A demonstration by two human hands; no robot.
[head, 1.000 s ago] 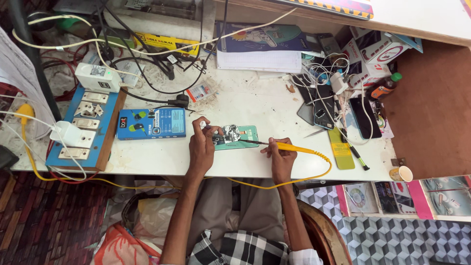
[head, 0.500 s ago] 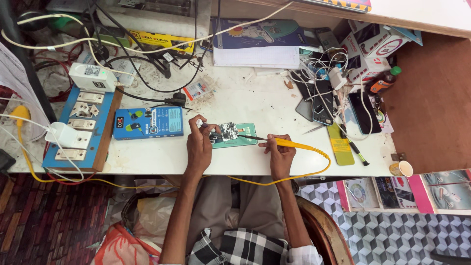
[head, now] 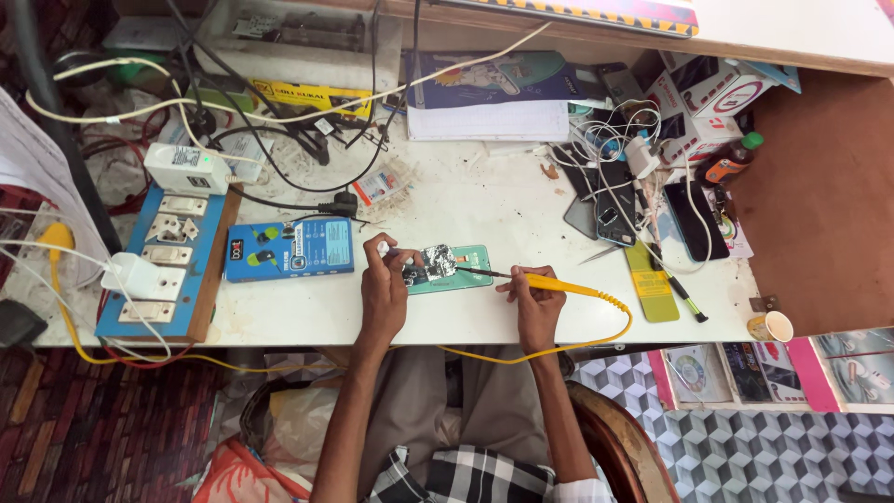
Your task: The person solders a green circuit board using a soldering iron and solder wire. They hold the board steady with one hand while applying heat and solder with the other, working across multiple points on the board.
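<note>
Right hand is closed around the yellow soldering iron, held like a pen; the dark tip is pointed left and laid against the circuit board. The iron's yellow cable is looped off the front edge of the table and back under it. Left hand is closed in a pinch on a thin probe or wire, exact kind cannot be told, with its end set at the board's left side. The board is seated on a green phone body, which lies flat near the front edge of the table, between the two hands. A blue box is placed just left of the left hand. Further left, a blue switchboard is mounted with white plugs fitted. Several phones and white cables are piled at the right side, well apart from the hands. A yellow strip is laid near the right hand.
</note>
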